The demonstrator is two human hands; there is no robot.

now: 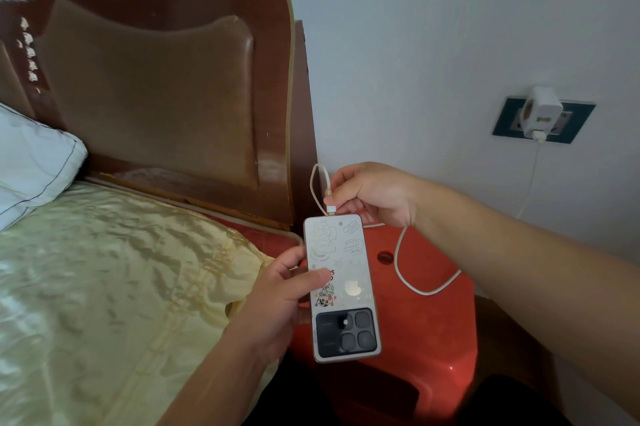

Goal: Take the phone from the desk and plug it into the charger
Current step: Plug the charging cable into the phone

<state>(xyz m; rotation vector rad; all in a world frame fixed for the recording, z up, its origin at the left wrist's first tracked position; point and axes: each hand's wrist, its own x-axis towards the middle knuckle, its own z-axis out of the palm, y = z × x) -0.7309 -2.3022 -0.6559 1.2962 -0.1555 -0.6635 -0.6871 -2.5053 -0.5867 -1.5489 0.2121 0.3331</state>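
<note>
My left hand (277, 301) grips a white phone (341, 287) by its left edge, back side up, with cartoon stickers and a dark camera block nearest me. My right hand (374, 193) pinches the white cable plug (331, 209) right at the phone's far end; I cannot tell whether it is seated in the port. The white cable (415, 287) loops over a red plastic stool (433, 321) and runs up to a white charger (538, 114) plugged into a dark wall socket plate (581, 121).
A bed with a shiny yellow cover (104, 287) and a white pillow (31, 162) lies to the left. Its brown wooden headboard (166, 79) stands behind. A pale wall (450, 27) fills the right side.
</note>
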